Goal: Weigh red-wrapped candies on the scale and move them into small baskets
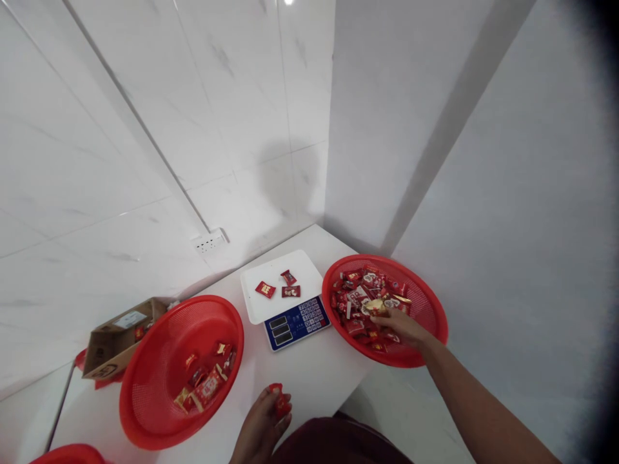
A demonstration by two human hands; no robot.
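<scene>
The left hand (265, 420), on the near side of the scale (298, 324), pinches a red wrapped candy (282, 403) between thumb and fingers; its long axis runs roughly toward the scale, one end pointing that way. To the right of the scale, the right hand (400, 323) grips a gold packet (375, 307) over the right basket (436, 322), its long axis lying roughly sideways and its free end pointing left, toward the scale

On the scale's white tray, two small candies (265, 289) lie slanted and a third (291, 291) lies nearly crosswise

Fingers cover part of both held pieces, and their print is too small to read. The left basket (140, 412), left of the scale, is whole in view, but another red rim (68, 455) beyond it is cut off by the lower edge. The contents of the cardboard box (116, 341) behind the left basket are mostly hidden

The candy in the left hand is bright red; the packet is shiny and gold with a reddish mark
</scene>
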